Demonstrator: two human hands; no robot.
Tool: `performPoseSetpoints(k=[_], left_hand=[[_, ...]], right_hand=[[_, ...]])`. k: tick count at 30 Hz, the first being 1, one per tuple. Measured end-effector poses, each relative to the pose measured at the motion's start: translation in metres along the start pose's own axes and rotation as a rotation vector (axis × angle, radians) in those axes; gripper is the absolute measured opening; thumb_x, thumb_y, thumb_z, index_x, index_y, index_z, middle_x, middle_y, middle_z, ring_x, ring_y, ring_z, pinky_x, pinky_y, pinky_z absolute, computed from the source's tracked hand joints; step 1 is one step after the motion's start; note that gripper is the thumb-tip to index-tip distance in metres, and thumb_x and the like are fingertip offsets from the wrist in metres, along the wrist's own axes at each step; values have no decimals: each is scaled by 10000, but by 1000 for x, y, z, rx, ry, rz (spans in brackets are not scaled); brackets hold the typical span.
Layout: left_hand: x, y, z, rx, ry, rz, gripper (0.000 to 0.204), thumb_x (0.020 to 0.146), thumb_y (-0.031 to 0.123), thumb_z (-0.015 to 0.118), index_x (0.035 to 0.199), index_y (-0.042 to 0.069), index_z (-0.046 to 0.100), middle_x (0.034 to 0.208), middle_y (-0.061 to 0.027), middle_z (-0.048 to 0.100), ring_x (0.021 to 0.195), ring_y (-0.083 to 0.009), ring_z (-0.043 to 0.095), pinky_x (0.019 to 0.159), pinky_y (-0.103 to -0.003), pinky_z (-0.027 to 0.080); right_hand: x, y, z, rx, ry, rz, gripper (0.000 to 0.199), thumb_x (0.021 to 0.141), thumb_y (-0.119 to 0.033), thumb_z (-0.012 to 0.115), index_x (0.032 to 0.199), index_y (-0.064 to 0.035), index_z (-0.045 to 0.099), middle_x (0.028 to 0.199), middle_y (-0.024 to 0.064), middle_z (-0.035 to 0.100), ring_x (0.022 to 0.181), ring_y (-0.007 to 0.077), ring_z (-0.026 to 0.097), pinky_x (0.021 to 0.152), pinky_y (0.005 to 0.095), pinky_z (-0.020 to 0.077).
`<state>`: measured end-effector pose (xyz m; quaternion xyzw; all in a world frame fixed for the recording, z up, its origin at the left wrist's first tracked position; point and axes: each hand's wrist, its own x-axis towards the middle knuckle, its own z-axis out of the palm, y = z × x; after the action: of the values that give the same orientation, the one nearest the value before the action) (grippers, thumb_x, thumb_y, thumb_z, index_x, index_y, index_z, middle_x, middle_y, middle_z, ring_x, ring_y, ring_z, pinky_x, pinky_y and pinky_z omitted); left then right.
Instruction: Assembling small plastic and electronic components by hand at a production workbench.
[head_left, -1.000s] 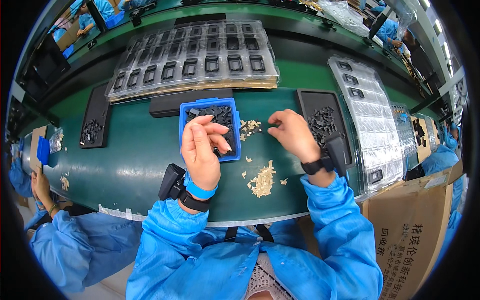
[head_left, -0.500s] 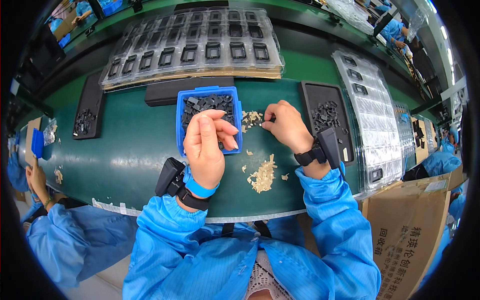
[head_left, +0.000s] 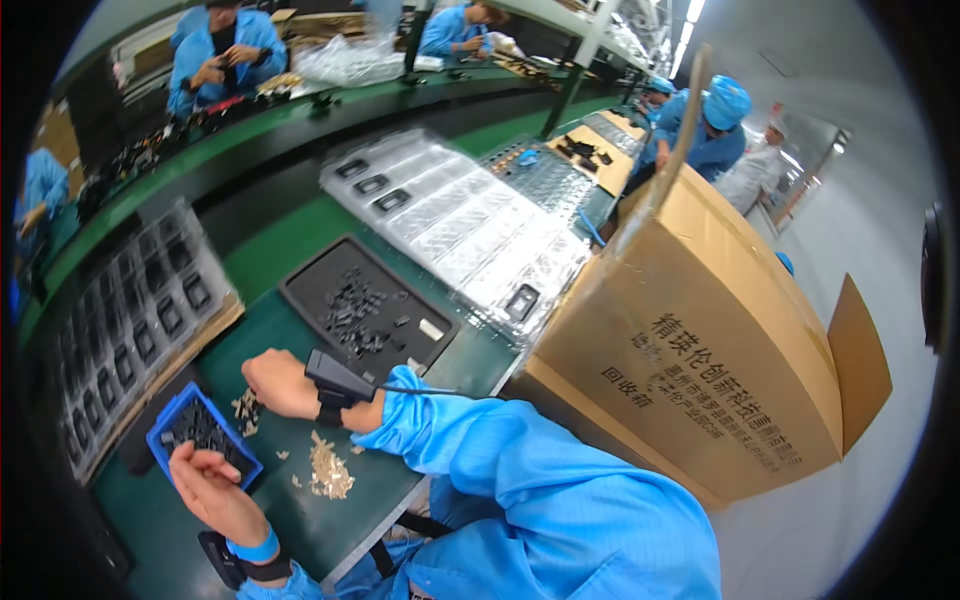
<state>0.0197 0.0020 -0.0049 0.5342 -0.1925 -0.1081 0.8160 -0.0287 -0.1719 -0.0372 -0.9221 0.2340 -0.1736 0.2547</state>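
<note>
My left hand [head_left: 218, 498] is held palm up over the near edge of a blue bin [head_left: 255, 478]. Its fingers are loosely curled and apart, with no part visible in them. Small black plastic parts [head_left: 208, 430] fill the bin. My right hand [head_left: 285, 384] is closed beside a small pile of cream and black bits [head_left: 246, 410]; its fingertips are turned away, so what they pinch is hidden. Closer to me lies a larger heap of cream slivers [head_left: 330, 470]. Each wrist wears a black strapped device.
Beyond my right hand, a black tray [head_left: 420, 350] holds small black parts. Clear plastic trays [head_left: 470, 215] lie behind it; another stack with black frames [head_left: 140, 340] stands left. A large open cardboard box [head_left: 690, 360] is at the right. Co-workers [head_left: 225, 60] work across the line.
The view has swung to the right, bringing the cardboard box and aisle into sight. My left hand stays by the blue bin and my right hand by the small pile.
</note>
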Motion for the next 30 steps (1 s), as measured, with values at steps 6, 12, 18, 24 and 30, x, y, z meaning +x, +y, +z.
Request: performPoseSetpoints(k=[6, 12, 18, 24, 30], left_hand=[[1, -3, 13, 11, -29, -41, 316, 988, 303, 373, 1030, 25, 517, 703, -6, 491, 559, -49, 391, 504, -182, 299], [6, -2, 5, 73, -87, -103, 301, 979, 299, 398, 1029, 27, 517, 689, -11, 488, 508, -51, 403, 453, -178, 312], [2, 9, 6, 206, -331, -266, 254, 953, 247, 464, 1040, 28, 561, 752, -62, 606, 457, -73, 500, 375, -191, 368], [-3, 8, 16, 94, -430, -375, 236, 954, 195, 457, 1042, -6, 546, 811, -90, 603, 519, -105, 572, 434, -204, 458], [3, 12, 8, 115, -385, -368, 220, 955, 174, 452, 1037, -10, 540, 815, -95, 595, 534, -104, 575, 442, -204, 461]], right_hand=[[-8, 10, -15, 85, 45, 16, 62, 664, 26, 591, 684, -23, 623, 733, 161, 612, 742, 330, 601, 637, 399, 480], [-17, -6, -27, 201, 129, -83, 29, 710, -29, 611, 730, -47, 621, 773, 99, 576, 799, 285, 553, 697, 381, 454], [-26, -12, -44, 300, 277, -304, 86, 768, -51, 578, 848, -36, 607, 829, 124, 609, 836, 316, 579, 740, 394, 475], [-37, 10, -35, 301, 149, -205, 100, 776, -24, 591, 872, -33, 618, 826, 159, 608, 786, 346, 595, 685, 386, 485], [-31, 10, -35, 265, 12, -42, 83, 757, -62, 643, 837, -43, 653, 792, 136, 631, 744, 302, 611, 656, 366, 481]])
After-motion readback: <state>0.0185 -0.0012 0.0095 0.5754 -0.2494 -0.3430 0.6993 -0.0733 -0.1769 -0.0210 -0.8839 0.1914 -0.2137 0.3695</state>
